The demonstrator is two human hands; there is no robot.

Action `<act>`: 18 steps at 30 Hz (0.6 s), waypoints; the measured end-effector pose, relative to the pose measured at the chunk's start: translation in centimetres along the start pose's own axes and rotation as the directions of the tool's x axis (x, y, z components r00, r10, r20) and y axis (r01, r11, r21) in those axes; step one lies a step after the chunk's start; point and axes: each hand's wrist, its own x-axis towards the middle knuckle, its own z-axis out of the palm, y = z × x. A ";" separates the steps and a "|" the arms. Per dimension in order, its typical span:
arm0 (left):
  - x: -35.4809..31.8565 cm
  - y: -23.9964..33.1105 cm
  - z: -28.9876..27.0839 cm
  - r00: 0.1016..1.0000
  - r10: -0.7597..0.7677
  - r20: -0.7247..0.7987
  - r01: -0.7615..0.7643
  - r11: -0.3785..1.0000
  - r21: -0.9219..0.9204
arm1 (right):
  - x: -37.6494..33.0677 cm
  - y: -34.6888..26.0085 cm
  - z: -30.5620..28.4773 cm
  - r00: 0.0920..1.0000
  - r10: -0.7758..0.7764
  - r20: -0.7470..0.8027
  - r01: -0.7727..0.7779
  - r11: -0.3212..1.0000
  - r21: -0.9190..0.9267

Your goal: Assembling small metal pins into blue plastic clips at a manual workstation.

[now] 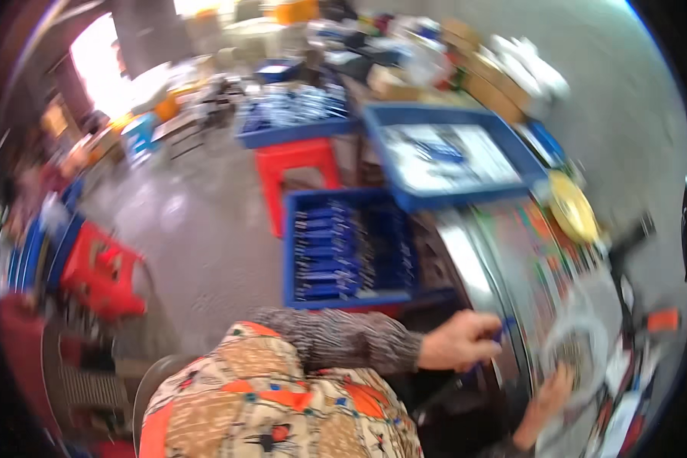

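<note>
My left hand (459,342) is closed, thumb and forefinger pinching a slim blue piece (504,329) beside the table edge. Motion blur hides what kind of piece it is. Farther right, my right hand (548,404) reaches to a translucent plastic bag (597,336) on the table. Small brownish parts (574,357) show in the bag's opening, by the fingertips. Those fingers are smeared, so their grip is unclear. Ahead of my left forearm stands a blue crate (288,252) with rows of blue pieces (328,248) in it.
A larger blue tray (401,197) with white lining and blue items sits at the table's far end. Beyond the crate, a red stool (301,164) bears another loaded blue tray (294,136). A yellow round dish (572,206) lies at the right. Another red stool (103,271) stands left.
</note>
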 end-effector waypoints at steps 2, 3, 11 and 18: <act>-1.1 1.0 -0.4 0.996 0.086 -0.014 -0.086 0.996 -0.014 | 1.6 0.9 1.2 0.990 -0.143 -0.015 0.144 0.988 0.047; -1.3 1.2 -1.2 0.992 0.124 -0.009 -0.124 0.992 -0.038 | 1.6 -0.6 0.9 0.958 -0.243 -0.152 0.239 0.970 -0.045; -5.5 3.6 -4.6 0.953 0.250 -0.172 -0.252 0.968 0.011 | 2.8 -5.2 -1.6 0.982 -0.191 -0.007 0.191 0.980 -0.057; -5.1 3.3 -4.6 0.941 0.316 -0.122 -0.319 0.948 -0.005 | 2.7 -7.2 -3.4 0.985 -0.159 0.064 0.168 0.969 -0.181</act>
